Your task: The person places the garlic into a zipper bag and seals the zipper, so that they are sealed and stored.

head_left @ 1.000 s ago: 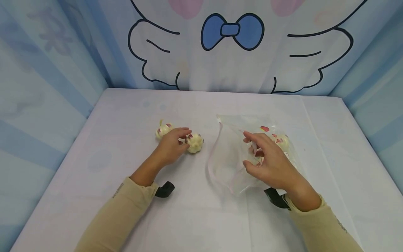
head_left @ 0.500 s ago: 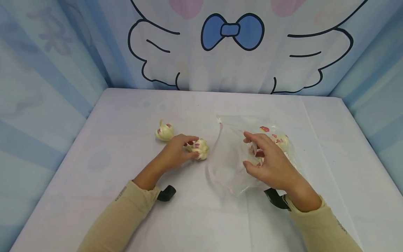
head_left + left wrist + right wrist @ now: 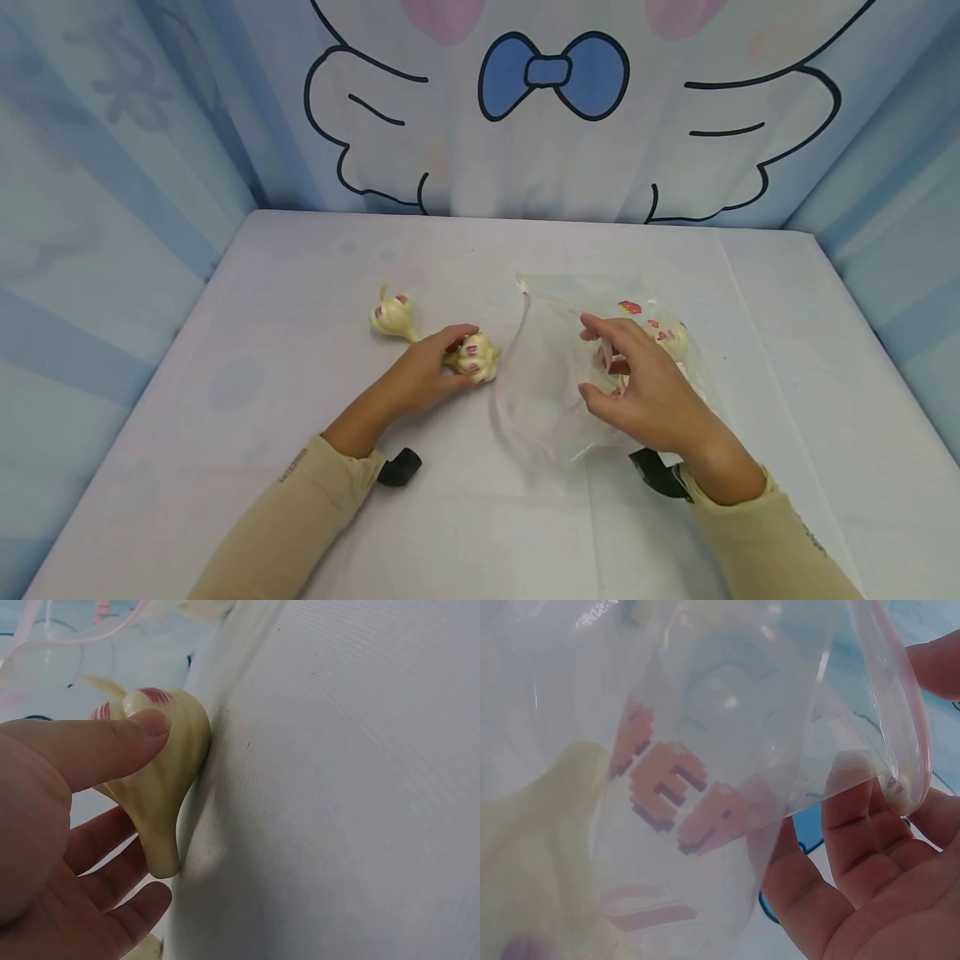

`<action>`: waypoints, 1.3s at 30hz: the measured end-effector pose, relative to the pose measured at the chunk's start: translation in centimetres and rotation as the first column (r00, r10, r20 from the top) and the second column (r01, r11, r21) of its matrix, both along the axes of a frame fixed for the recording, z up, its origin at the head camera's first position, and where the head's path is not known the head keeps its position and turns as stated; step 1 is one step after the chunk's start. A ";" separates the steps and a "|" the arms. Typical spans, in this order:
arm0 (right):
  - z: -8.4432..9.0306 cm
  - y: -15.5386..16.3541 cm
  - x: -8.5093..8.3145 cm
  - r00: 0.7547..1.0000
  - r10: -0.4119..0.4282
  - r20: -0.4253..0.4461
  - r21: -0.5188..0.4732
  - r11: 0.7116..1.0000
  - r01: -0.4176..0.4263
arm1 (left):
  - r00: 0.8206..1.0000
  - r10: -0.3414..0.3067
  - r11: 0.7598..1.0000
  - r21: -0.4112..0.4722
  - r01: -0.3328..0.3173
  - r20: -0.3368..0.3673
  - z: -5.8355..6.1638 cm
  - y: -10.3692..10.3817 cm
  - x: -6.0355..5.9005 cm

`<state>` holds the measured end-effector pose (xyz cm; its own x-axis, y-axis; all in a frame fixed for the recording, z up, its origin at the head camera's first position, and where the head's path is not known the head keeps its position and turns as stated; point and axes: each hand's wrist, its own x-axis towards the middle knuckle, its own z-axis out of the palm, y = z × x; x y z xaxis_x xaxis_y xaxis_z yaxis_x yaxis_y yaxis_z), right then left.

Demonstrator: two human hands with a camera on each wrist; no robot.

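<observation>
My left hand (image 3: 422, 377) grips a garlic bulb (image 3: 477, 358) between thumb and fingers, low at the table, just left of the bag's mouth. In the left wrist view, the thumb lies across the pale bulb (image 3: 184, 746) with purple streaks, its stem pointing down toward the fingers. Another garlic bulb (image 3: 392, 317) lies behind the left hand. On the right, my right hand (image 3: 648, 392) holds the rim of a clear plastic bag (image 3: 536, 375) with curled fingers, its thumb apart from them. Garlic (image 3: 672, 340) shows inside the bag, partly hidden by the hand and the film.
A white cloth covers the table (image 3: 480, 517). Printed curtains (image 3: 555, 167) stand at its back and sides. Red printed marks (image 3: 667, 784) show on the bag in the right wrist view. Black wrist devices (image 3: 400, 468) stick out from the cuffs.
My left hand has shifted right and slightly nearer, bringing the garlic bulb along to the bag's mouth, and the bulb has turned. The right hand and the bag stay as they were.
</observation>
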<state>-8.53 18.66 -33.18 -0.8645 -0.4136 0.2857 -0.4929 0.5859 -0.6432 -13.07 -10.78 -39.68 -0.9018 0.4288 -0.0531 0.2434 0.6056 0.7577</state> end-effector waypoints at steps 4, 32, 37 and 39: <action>-0.1 0.0 0.0 1.000 0.001 -0.004 0.000 1.000 -0.001 | 1.000 0.017 1.000 0.023 -0.017 0.016 -0.2 0.0 0.0; 0.1 0.1 0.0 1.000 0.008 -0.006 -0.006 1.000 -0.008 | 0.997 -0.069 0.996 0.057 0.071 -0.045 4.1 -2.3 1.2; 0.1 0.1 0.0 1.000 0.002 0.001 0.002 1.000 -0.002 | 0.999 -0.026 0.996 0.081 0.025 0.018 4.6 -2.2 1.4; 0.1 0.0 0.0 1.000 0.001 0.000 0.002 1.000 -0.001 | 0.999 -0.009 0.994 0.108 0.005 0.035 4.7 -2.1 1.5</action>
<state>-8.50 18.70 -33.06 -0.8641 -0.4149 0.2849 -0.4934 0.5865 -0.6423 -11.57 -12.87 -34.95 -0.8972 0.4400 -0.0381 0.2190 0.5180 0.8269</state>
